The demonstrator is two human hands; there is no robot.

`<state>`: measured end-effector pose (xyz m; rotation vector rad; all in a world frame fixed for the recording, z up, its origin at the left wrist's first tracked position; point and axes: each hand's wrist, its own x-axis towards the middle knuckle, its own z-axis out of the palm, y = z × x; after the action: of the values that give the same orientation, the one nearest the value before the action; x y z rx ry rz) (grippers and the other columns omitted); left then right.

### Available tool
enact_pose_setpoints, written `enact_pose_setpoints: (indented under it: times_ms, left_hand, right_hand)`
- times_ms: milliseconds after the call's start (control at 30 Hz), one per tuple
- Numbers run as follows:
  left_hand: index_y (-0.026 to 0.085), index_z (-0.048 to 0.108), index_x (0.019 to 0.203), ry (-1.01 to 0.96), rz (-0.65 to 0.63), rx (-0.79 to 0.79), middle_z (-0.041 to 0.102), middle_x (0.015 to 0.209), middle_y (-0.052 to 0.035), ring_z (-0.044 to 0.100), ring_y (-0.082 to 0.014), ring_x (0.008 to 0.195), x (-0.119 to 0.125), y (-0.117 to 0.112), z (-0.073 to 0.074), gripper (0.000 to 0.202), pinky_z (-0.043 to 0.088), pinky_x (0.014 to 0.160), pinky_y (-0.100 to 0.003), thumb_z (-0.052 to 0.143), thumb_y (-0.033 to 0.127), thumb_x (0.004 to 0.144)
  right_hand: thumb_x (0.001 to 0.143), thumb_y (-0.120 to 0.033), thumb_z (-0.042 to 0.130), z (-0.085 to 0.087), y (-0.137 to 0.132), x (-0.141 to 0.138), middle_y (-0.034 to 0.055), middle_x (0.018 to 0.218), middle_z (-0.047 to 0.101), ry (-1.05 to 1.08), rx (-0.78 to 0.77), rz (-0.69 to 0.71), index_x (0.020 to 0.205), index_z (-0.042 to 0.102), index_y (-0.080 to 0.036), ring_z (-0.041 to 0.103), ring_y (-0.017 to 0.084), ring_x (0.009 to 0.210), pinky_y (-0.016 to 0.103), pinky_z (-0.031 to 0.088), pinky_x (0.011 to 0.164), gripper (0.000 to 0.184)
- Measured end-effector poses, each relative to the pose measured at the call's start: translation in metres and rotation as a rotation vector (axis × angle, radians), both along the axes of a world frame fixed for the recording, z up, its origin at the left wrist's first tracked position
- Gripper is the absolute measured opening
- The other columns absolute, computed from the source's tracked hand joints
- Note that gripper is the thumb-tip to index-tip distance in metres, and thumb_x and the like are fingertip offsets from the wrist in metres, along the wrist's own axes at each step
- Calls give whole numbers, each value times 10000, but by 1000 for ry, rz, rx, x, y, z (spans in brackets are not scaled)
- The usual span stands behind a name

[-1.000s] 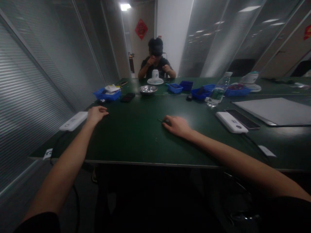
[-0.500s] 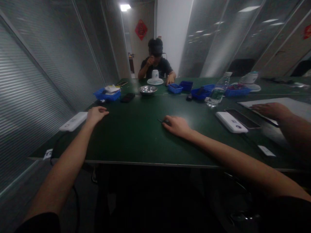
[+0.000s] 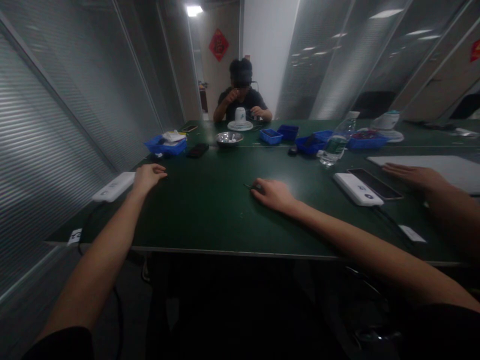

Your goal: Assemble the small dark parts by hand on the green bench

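Note:
My left hand (image 3: 149, 175) rests on the dark green table (image 3: 210, 215) beside a white power bank (image 3: 114, 186), fingers loosely curled and holding nothing I can see. My right hand (image 3: 273, 193) lies on the table's middle, its fingers closed over a small thin dark tool (image 3: 250, 187) whose tip pokes out to the left.
A co-worker's hand (image 3: 412, 175) lies flat on a white sheet (image 3: 446, 167) at the right, by a phone (image 3: 371, 183) and a second white power bank (image 3: 357, 188). Blue trays (image 3: 165, 145), a metal bowl (image 3: 228, 138), a water bottle (image 3: 335, 145) and a seated person (image 3: 241, 97) are at the far end.
My two hands have stayed put. The co-worker's hand came in from the right and now lies on the white sheet. The person opposite has raised a hand to the face again.

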<state>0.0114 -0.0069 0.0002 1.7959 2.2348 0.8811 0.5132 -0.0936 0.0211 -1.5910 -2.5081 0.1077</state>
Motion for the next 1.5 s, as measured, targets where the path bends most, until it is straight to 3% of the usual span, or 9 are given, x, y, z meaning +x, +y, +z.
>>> enact_pose_setpoints:
  times_ms: [267,667,1200,1500]
  left_hand:
    - [246,806,935,42,65,-50,793,1022,-70,740,-278,948,-3,3,1,206,567,861,-351,859,361,772]
    - [253,797,947,171,-54,-18,779,1021,-86,724,-274,925,0,-2,1,311,545,794,-325,783,538,824]
    - [265,813,927,96,-90,-52,782,1031,-67,718,-253,941,6,-3,5,223,546,822,-307,812,453,807]
    - [236,757,901,385,-236,-104,758,951,-89,705,-270,895,17,-7,14,169,510,806,-334,717,399,885]
  right_hand:
    - [1053,-511,488,-4,5,1,98,1191,748,-11,-5,-1,1298,621,-243,706,240,931,300,468,701,387]
    - [1052,-505,478,-5,6,0,101,1192,748,-10,-5,1,1311,616,-239,704,242,929,298,465,692,396]
    - [1048,-513,490,-4,4,0,108,1187,750,-5,-2,-2,1297,624,-238,705,245,919,304,469,693,394]
    - [1049,-509,490,-7,6,2,104,1178,749,2,-2,6,1306,623,-232,699,237,917,294,462,691,401]
